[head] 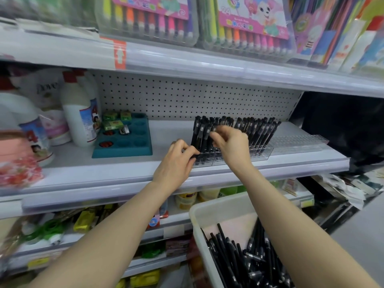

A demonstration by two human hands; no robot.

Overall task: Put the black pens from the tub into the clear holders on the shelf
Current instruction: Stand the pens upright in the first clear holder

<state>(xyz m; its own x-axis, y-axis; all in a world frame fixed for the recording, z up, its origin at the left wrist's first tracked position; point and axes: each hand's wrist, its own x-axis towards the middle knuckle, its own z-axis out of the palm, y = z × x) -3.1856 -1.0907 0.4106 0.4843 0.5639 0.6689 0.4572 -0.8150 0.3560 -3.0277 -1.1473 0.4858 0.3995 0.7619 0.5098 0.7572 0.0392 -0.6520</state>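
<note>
My left hand (176, 163) is low at the left end of the clear holder (259, 151). Its fingers are curled in, with thumb and fingertips gripping the holder's front corner. I can't tell if a pen is in that grip too.

My right hand (232, 146) is higher, over the left part of the row. Thumb and forefinger pinch the top of a black pen (215, 129) and the other fingers are loosely bent. That pen is upright among the standing pens (259, 132), which fill the holder in tight, slightly tilted rows. The print on the barrels is too small to read.

A second clear holder (297, 142) sits just right of the first on the same shelf (291, 165), with no pens in it.

The white tub (207, 208) is at lower right, below the shelf, under my right forearm. Loose pens (239, 256) are heaped in it.

Readable text:
- "Dove" on a white pack (45, 88) at far left.
- A red "4" on the white bottle (80, 113) beside it.
- "24" on the pink marker set (249, 23) on the shelf above.
- An orange tag (120, 54) on that shelf's edge, showing a white up arrow.

A teal tray (122, 150) with round wells stands left of my left hand, holding small green boxes. The pegboard (187, 96) is behind.
</note>
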